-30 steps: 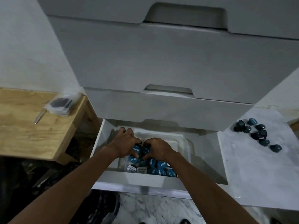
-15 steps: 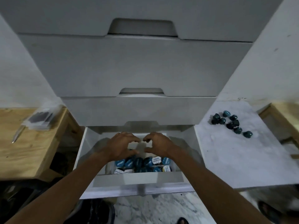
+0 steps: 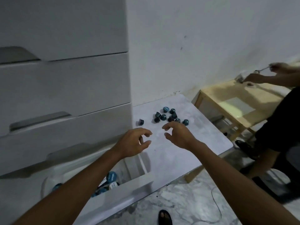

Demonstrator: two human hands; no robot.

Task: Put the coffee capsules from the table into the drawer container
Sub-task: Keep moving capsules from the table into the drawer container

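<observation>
Several dark teal coffee capsules lie clustered on the white marble table, and a single capsule lies apart to their left. My left hand hovers open over the table's near left part, holding nothing. My right hand is open too, its fingertips just short of the cluster. At the lower left the open drawer holds a clear container with several blue capsules; my left forearm hides much of it.
A white chest of drawers rises on the left. Another person stands at the right, hands over a wooden table. A sandalled foot and a thin cable are on the marble floor.
Both hands have left the drawer container, empty, and moved right over the table towards the capsule cluster. The view has swung right with them.
</observation>
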